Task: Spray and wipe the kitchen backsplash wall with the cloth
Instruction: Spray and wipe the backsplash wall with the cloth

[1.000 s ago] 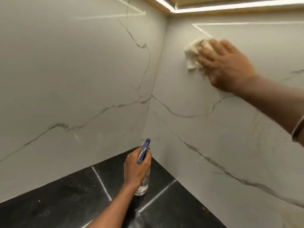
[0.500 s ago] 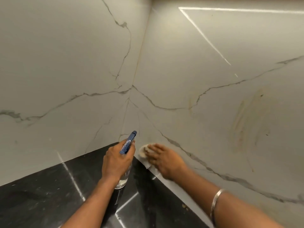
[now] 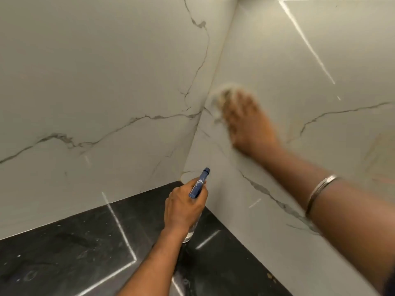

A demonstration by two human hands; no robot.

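Note:
The backsplash wall (image 3: 288, 86) is pale marble with grey veins, meeting a second marble wall (image 3: 96, 82) at a corner. My right hand (image 3: 248, 122) presses a whitish cloth (image 3: 224, 92) flat against the right-hand wall, just beside the corner at mid height; both are motion-blurred. My left hand (image 3: 183, 208) grips a clear spray bottle (image 3: 191, 232) with a blue nozzle head (image 3: 199, 183), held low above the counter with the nozzle aimed at the corner.
A black stone countertop (image 3: 74, 253) with reflected light streaks runs under both walls. A yellowish smear (image 3: 378, 154) marks the right wall near the frame's right edge. A metal bangle (image 3: 320, 191) sits on my right wrist.
My right hand with the cloth swept from high on the right wall down to the counter edge, then back up to mid height beside the corner. The left hand kept the bottle nearly still.

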